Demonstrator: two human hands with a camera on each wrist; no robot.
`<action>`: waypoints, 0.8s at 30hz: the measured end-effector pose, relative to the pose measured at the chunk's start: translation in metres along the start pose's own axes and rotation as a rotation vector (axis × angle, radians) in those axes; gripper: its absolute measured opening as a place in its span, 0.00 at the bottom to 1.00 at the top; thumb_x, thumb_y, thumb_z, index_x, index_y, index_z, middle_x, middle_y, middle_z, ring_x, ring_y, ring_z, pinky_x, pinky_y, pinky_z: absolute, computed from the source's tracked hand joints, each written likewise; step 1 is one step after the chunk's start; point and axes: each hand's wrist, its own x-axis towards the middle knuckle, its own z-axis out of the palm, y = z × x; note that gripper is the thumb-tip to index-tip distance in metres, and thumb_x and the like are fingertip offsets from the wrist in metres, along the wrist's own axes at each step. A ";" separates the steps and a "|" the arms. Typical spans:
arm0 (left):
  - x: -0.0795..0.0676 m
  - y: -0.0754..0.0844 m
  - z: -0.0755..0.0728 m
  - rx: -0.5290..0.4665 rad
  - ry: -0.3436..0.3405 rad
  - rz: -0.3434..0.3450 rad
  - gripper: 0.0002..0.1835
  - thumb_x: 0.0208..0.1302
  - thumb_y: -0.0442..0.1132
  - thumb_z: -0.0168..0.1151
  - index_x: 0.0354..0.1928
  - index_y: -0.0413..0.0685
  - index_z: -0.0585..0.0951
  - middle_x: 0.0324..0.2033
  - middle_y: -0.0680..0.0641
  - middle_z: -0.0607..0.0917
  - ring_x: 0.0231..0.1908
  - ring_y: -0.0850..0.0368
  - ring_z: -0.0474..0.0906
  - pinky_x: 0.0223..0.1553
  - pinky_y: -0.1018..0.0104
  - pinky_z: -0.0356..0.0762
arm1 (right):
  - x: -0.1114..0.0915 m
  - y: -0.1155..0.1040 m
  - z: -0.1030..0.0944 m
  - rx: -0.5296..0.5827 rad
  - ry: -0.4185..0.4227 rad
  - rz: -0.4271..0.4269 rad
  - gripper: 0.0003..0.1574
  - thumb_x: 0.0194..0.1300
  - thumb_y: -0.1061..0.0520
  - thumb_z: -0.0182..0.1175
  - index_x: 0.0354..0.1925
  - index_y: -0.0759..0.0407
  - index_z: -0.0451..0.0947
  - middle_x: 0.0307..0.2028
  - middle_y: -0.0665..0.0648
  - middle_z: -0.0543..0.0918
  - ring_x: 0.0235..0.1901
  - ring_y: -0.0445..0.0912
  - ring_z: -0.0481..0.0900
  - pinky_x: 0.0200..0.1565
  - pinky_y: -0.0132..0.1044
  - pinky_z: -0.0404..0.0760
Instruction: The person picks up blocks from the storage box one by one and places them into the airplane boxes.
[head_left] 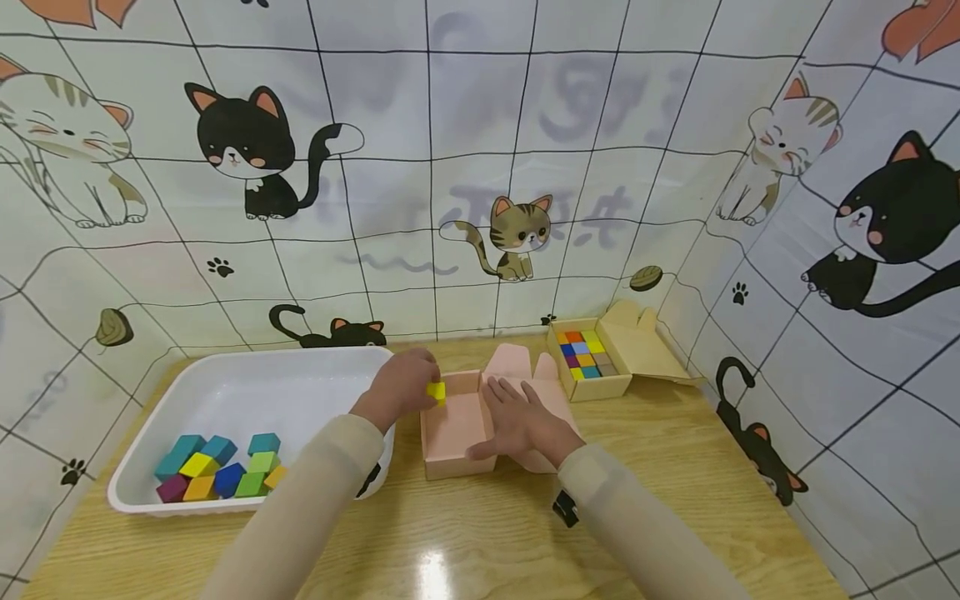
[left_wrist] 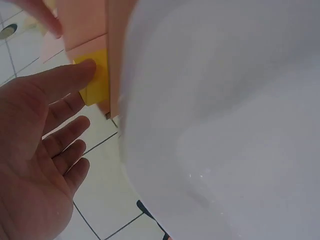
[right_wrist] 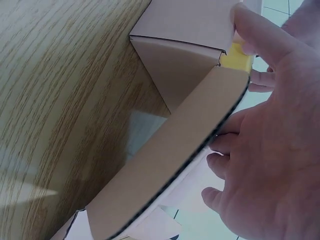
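Note:
My left hand (head_left: 401,382) pinches a yellow block (left_wrist: 101,80) between thumb and forefinger, its other fingers loosely bent. In the head view the block is at the back left of an open pink cardboard box (head_left: 459,467), whose visible floor is bare. Over the box's right side lies my right hand (head_left: 521,423), fingers extended and spread, touching the box by its folded-back lid (head_left: 553,398). Seen from the right wrist, the thumb (right_wrist: 265,32) lies near the box wall, while the other fingers are partly hidden behind the lid.
To the left stands a white plastic tray (head_left: 300,371) with several coloured blocks, including a green block (head_left: 264,463), towards its front. A yellow cardboard box (head_left: 603,388), lid open, holds rows of coloured blocks at the back right. A cat-print sheet (head_left: 390,192) surrounds the wooden table (head_left: 487,542).

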 end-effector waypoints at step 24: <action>0.003 0.006 0.014 0.251 -0.059 0.051 0.06 0.56 0.41 0.68 0.32 0.47 0.86 0.49 0.48 0.81 0.68 0.49 0.66 0.71 0.55 0.64 | -0.010 -0.005 0.008 -0.037 0.052 -0.002 0.71 0.55 0.21 0.56 0.77 0.61 0.42 0.78 0.59 0.46 0.78 0.52 0.43 0.76 0.58 0.41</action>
